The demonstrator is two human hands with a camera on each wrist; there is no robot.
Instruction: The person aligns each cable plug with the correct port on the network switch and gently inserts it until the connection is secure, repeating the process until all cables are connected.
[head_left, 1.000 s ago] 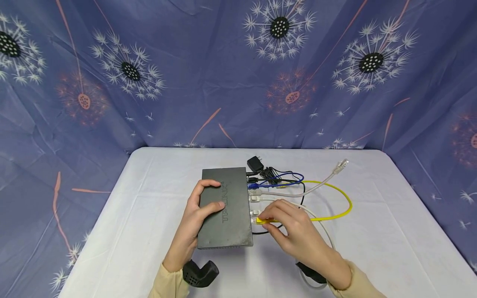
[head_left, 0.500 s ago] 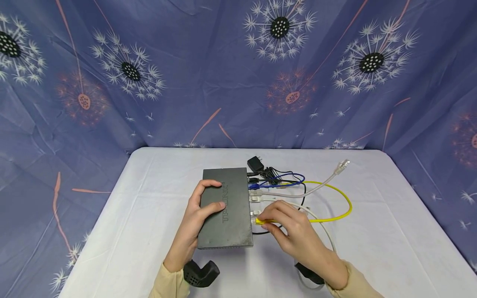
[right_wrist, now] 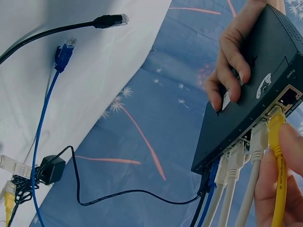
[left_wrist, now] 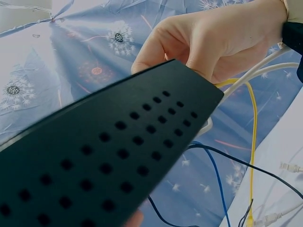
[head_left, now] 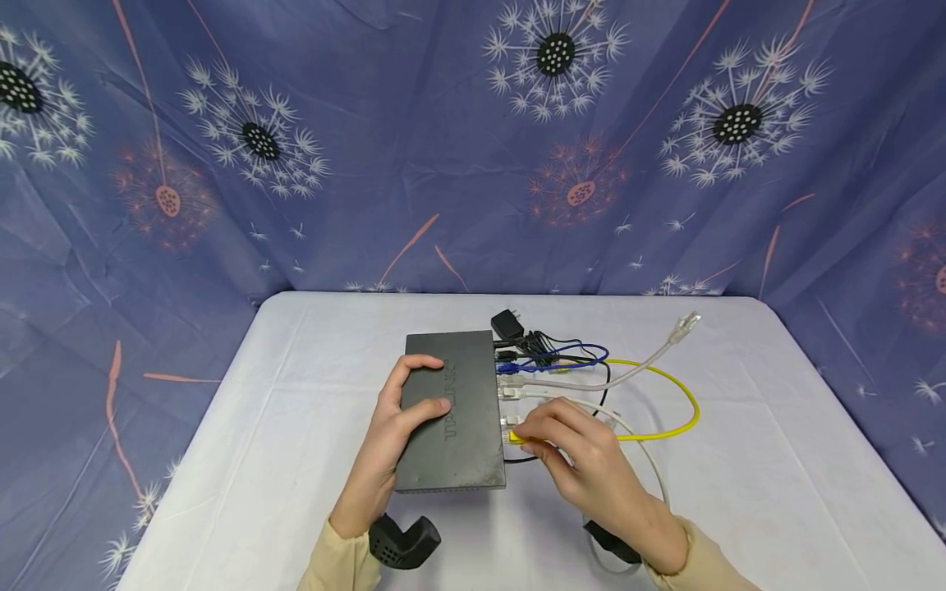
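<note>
A dark TP-LINK network switch is held in my left hand, thumb and index finger on its top, other fingers wrapped beneath, as the right wrist view shows. My right hand pinches the plug of a yellow Ethernet cable between thumb and fingers. That yellow plug sits at a port, with one bare port beside it near the Power label. Farther along the same side, several white plugs, a blue plug and black cables are attached.
Behind the cables lies a black power adapter with a bundled cord. A white cable's loose plug points to the back right. Loose blue and black plugs show in the right wrist view. A patterned curtain surrounds the white table.
The switch and my left hand have shifted slightly to the right. My right hand keeps its pinch on the yellow plug, almost in place.
</note>
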